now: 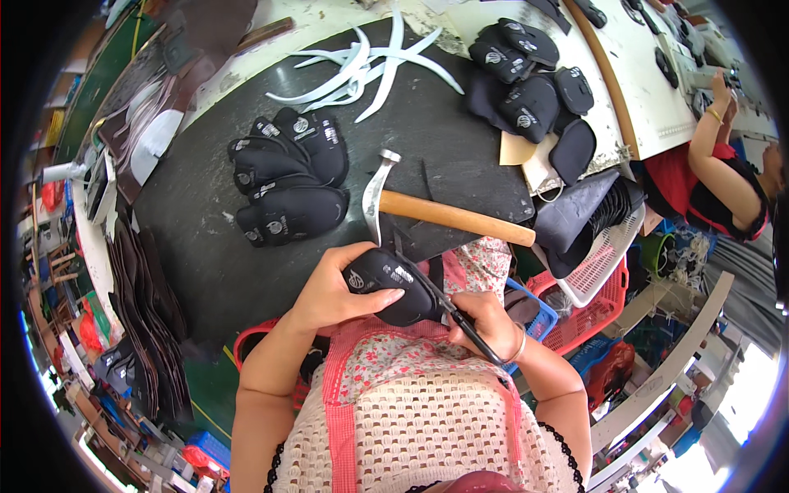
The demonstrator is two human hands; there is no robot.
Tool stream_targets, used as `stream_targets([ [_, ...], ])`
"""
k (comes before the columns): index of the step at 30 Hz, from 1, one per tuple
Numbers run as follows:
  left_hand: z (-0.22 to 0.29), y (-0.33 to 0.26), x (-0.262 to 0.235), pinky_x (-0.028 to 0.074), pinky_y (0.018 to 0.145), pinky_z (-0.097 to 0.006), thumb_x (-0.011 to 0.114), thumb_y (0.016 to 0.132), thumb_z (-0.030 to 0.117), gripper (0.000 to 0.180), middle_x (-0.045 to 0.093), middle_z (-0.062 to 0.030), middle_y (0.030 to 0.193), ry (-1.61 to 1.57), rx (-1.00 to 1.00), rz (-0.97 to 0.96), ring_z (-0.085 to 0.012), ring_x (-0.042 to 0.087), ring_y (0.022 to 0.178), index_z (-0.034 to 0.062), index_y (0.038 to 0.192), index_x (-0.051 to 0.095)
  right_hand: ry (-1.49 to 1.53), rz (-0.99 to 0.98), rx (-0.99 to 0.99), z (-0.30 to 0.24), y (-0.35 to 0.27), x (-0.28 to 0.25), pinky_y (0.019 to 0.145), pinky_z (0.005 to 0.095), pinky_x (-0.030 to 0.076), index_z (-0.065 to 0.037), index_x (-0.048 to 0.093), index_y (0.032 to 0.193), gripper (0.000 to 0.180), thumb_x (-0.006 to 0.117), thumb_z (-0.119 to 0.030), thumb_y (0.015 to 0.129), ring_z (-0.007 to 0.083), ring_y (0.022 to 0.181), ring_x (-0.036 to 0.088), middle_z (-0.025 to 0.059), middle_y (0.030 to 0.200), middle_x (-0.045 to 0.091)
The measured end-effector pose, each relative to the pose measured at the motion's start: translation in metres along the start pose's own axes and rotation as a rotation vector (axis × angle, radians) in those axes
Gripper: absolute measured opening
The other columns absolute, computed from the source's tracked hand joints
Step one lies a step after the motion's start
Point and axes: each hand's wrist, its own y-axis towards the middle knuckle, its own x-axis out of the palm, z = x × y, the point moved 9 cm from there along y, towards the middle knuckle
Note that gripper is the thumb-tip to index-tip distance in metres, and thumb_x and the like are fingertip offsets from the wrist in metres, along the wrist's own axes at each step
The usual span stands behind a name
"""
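My left hand grips a rounded black padded piece with white print, thumb on top and fingers behind it. In my right hand is a slim dark tool with a black handle, its narrow metal part lying along the right edge of the padded piece. I cannot make out the tool's tip or exact kind. Just beyond them lies a hammer with a wooden handle and a curved metal head. Similar black padded pieces overlap in a pile on the dark work board, left of the hammer.
Pale curved strips lie crossed at the board's far side. More black pieces are heaped at the far right, near a white basket and a red basket. Dark sheets hang at the left edge. Another person's arm shows at right.
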Motion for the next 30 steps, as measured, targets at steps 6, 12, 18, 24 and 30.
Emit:
stream_targets([
  [6, 0.006, -0.008, -0.006, 0.048, 0.066, -0.023, 0.073, 0.068, 0.004, 0.025, 0.063, -0.0032, 0.079, 0.015, 0.035, 0.011, -0.0069, 0.057, 0.071, -0.0007, 0.089, 0.061, 0.030, -0.020, -0.045, -0.008, 0.012, 0.009, 0.048, 0.0349, 0.035, -0.002, 0.048, 0.070, 0.060, 0.047, -0.061, 0.083, 0.0276, 0.052, 0.047, 0.0105, 0.061, 0.046],
  [12, 0.014, -0.017, -0.016, 0.047, 0.065, -0.024, 0.076, 0.064, 0.008, 0.029, 0.063, -0.0041, 0.078, 0.210, 0.007, -0.005, -0.0080, 0.057, 0.070, -0.0007, 0.088, 0.061, 0.079, 0.077, -0.005, 0.000, 0.005, 0.005, 0.045, 0.0401, 0.034, 0.002, 0.044, 0.062, 0.055, 0.061, -0.048, 0.079, 0.0358, 0.049, 0.045, 0.0167, 0.054, 0.040],
  [18, 0.055, -0.051, -0.089, 0.047, 0.071, -0.027, 0.075, 0.062, 0.005, 0.041, 0.061, -0.0082, 0.091, 0.657, 0.339, 0.551, -0.0139, 0.059, 0.078, 0.0013, 0.100, 0.058, -0.815, 0.705, -0.223, -0.057, 0.019, -0.071, 0.057, 0.0403, 0.040, 0.003, 0.048, 0.084, 0.042, 0.078, -0.019, 0.063, 0.0339, 0.063, 0.049, 0.0164, 0.072, 0.049],
  [24, 0.085, -0.067, -0.048, 0.036, 0.088, -0.038, 0.075, 0.067, 0.011, 0.041, 0.054, -0.0120, 0.112, 1.650, 0.689, 1.022, -0.0293, 0.046, 0.102, 0.0076, 0.105, 0.061, -0.774, 0.489, -0.234, -0.016, 0.045, -0.066, 0.066, 0.0422, 0.042, 0.003, 0.046, 0.088, 0.041, 0.069, 0.000, 0.054, 0.0373, 0.075, 0.052, 0.0195, 0.081, 0.051],
  [30, 0.054, -0.022, -0.005, 0.044, 0.090, -0.040, 0.061, 0.076, 0.001, 0.030, 0.052, -0.0220, 0.117, 1.248, 0.855, 0.507, -0.0342, 0.053, 0.106, -0.0085, 0.104, 0.056, -0.580, 0.622, -0.077, -0.002, 0.016, -0.083, 0.059, 0.0279, 0.048, 0.000, 0.050, 0.091, 0.037, 0.071, -0.001, 0.060, 0.0219, 0.061, 0.062, 0.0132, 0.071, 0.060],
])
